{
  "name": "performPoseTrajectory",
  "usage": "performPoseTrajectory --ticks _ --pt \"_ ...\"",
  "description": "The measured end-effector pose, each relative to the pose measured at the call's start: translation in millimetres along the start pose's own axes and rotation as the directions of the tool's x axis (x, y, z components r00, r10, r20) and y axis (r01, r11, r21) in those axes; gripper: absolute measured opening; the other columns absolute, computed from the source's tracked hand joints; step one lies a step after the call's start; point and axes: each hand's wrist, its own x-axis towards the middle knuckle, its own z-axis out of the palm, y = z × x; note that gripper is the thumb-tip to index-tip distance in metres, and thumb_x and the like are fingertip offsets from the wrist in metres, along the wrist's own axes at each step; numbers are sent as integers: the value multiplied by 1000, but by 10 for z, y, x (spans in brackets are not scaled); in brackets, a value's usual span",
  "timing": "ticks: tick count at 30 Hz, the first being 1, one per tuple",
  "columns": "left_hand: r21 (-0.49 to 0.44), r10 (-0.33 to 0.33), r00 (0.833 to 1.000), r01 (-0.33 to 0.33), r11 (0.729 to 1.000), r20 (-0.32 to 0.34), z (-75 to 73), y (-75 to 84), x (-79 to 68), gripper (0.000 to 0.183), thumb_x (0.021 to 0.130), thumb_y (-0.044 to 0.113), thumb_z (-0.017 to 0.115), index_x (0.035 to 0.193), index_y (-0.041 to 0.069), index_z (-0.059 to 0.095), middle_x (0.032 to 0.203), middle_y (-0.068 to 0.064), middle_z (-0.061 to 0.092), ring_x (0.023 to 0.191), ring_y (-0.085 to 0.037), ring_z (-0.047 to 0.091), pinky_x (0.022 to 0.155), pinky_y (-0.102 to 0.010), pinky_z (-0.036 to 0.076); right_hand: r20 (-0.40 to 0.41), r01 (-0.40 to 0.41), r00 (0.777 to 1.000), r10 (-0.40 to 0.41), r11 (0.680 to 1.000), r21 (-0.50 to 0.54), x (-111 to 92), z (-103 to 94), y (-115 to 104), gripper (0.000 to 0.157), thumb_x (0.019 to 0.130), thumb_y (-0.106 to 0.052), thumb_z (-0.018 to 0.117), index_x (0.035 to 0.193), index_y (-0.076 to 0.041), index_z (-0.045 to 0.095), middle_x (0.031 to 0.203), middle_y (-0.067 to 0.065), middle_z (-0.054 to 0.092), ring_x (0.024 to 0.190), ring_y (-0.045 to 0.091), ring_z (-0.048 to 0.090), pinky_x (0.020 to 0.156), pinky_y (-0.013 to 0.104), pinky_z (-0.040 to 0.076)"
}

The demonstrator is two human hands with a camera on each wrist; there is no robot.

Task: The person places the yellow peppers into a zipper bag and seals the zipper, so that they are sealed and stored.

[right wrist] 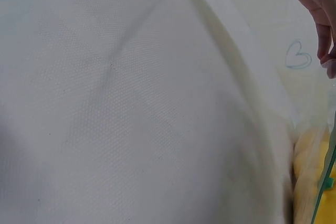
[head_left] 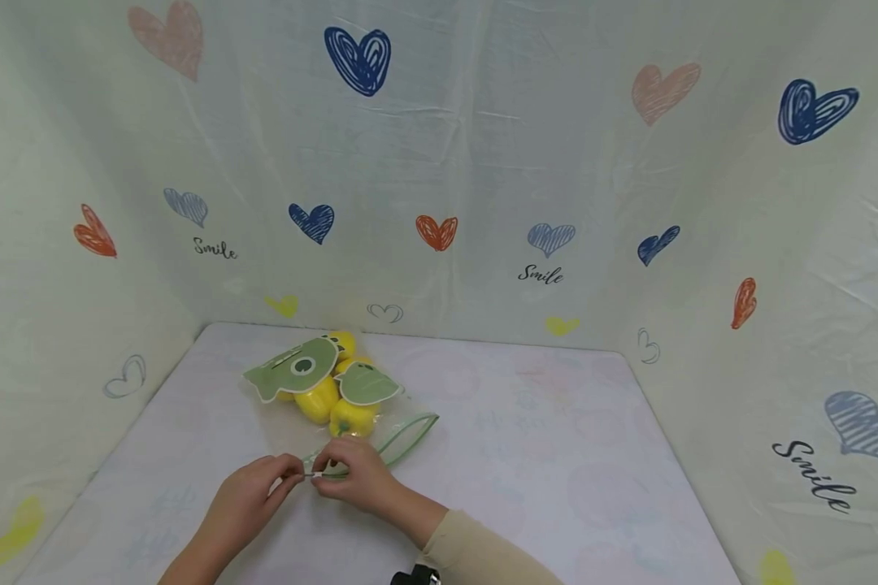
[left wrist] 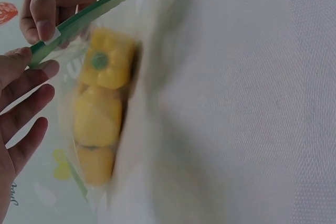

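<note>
A clear zip bag (head_left: 281, 426) with a green-edged opening and green leaf-like prints lies on the table. Several yellow bell peppers (head_left: 316, 400) show through its film, one with its green stem facing the opening. At the bag's left corner, my left hand (head_left: 252, 494) pinches the end of the green zip strip (left wrist: 97, 10) between thumb and index finger; its other fingers are spread. Right beside it, my right hand (head_left: 366, 479) pinches a small white slider (left wrist: 53, 36) on that strip. To the right of the hands, the green edges of the mouth stand apart in a loop.
The table (head_left: 541, 471) has a pale cloth with faint prints. A white curtain (head_left: 483, 162) with hearts and "Smile" lettering encloses its back and sides. A black device (head_left: 417, 575) shows at my right sleeve (head_left: 483, 552).
</note>
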Motion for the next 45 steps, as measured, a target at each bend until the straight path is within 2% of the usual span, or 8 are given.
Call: performPoseTrajectory --ticks 8,13,23,29,34,39,42,45 --pt "-8 34 999 -34 999 -18 12 -2 11 31 72 5 84 82 27 64 77 22 59 72 1 57 61 -25 51 -13 17 1000 -18 999 -36 25 -13 -6 12 80 -10 77 87 -13 68 83 -5 66 82 3 57 79 6 39" --pt "23 65 997 -65 998 -31 9 -14 13 28 72 7 83 82 26 65 78 20 60 72 1 57 61 -25 51 -17 49 999 -50 997 -54 20 -37 23 12 77 -9 77 84 -12 67 80 -5 65 79 9 58 78 8 38" --pt "34 75 996 -73 997 -56 -20 -13 13 31 72 5 83 83 26 63 78 18 60 71 1 56 59 -25 51 10 86 996 -85 984 -159 -32 -178 75 13 76 -13 79 83 -14 68 81 -6 65 83 5 56 81 10 38" --pt "29 93 992 -91 995 -82 -27 -19 12 32 70 3 83 83 25 63 78 17 61 70 0 56 58 -26 51 7 104 994 -105 967 -231 -72 -269 144 12 76 -15 79 83 -15 69 81 -7 64 84 7 56 81 13 39" --pt "-2 62 996 -63 998 -57 -49 -13 32 32 71 3 83 83 25 62 78 19 59 70 2 54 59 -26 51 -5 117 992 -122 960 -256 -107 -325 216 12 75 -14 79 82 -15 69 81 -7 63 85 9 56 83 16 41" --pt "-59 20 1000 -21 998 -21 -47 -16 47 33 73 1 82 83 25 62 79 22 56 72 4 52 62 -25 51 -10 81 996 -86 966 -245 -140 -379 269 13 75 -12 79 82 -16 69 82 -7 64 87 10 56 83 18 42" --pt "-93 25 999 -28 995 -33 -45 -33 51 34 72 0 82 83 25 62 79 22 55 72 4 52 61 -25 51 -7 55 998 -59 968 -245 -159 -407 301 14 75 -12 79 83 -16 69 83 -8 63 87 10 55 83 19 41" --pt "-122 2 1000 -3 993 -9 -64 -38 57 33 73 0 81 82 25 63 80 22 55 73 1 54 62 -28 52 -16 46 998 -52 964 -263 -184 -430 333 13 74 -14 79 82 -17 69 83 -8 63 86 9 54 82 19 42"
